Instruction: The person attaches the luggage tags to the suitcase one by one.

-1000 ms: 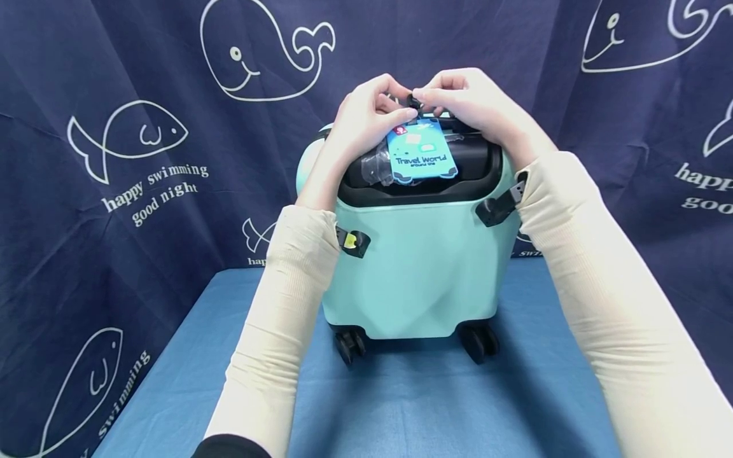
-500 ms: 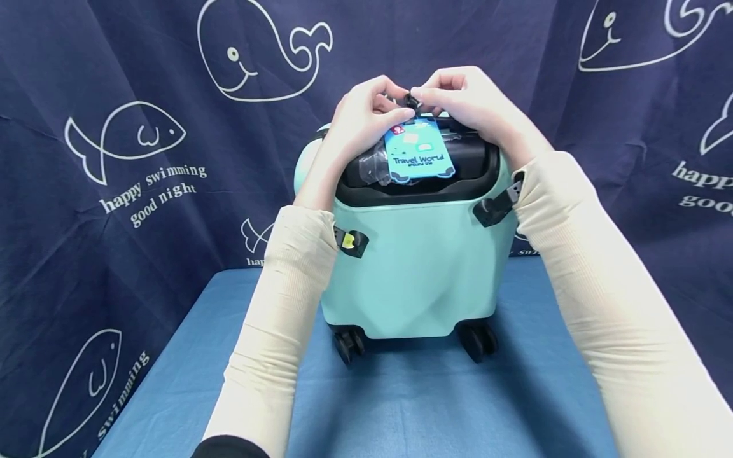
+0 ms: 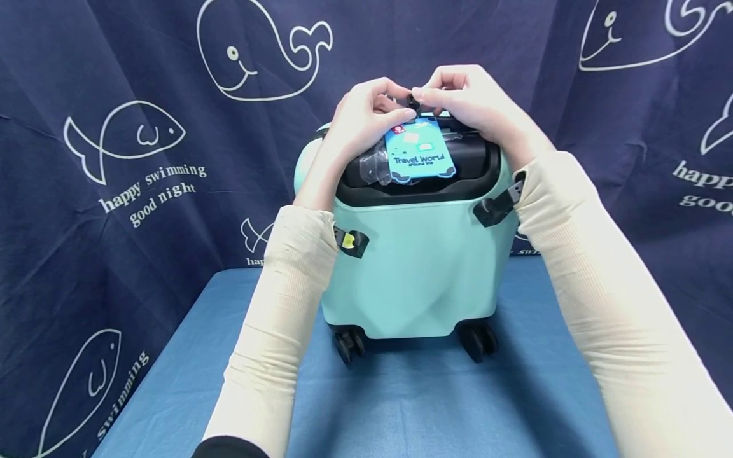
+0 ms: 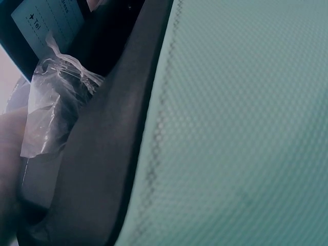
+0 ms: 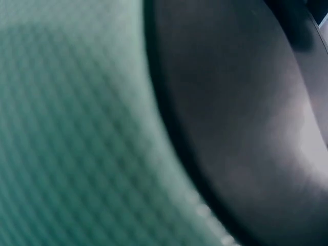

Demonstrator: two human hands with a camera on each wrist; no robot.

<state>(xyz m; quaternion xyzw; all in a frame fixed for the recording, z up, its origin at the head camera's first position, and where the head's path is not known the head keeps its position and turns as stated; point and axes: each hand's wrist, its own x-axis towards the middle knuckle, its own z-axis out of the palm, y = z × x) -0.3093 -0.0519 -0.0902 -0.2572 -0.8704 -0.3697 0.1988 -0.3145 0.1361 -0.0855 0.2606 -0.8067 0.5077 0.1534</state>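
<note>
A mint-green suitcase stands upright on black wheels. Over its black top recess hangs a blue luggage tag printed "Travel World"; the left wrist view catches the lined back of the tag. Just above the tag, my left hand and right hand meet fingertip to fingertip, both pinching the tag's small black strap. Fingers partly hide the strap's ends. Crinkled clear plastic wrap covers part of the black handle. In the right wrist view only the shell and black recess edge show.
Blue cloth covers the table under the suitcase. Behind and to the left hangs a navy curtain with white whale and fish drawings. Black wrist straps with camera mounts sit at both cuffs.
Hardly anything differs: both hands keep their pinch at the strap, and the tag hangs almost unmoved. The whole view has shifted very slightly.
</note>
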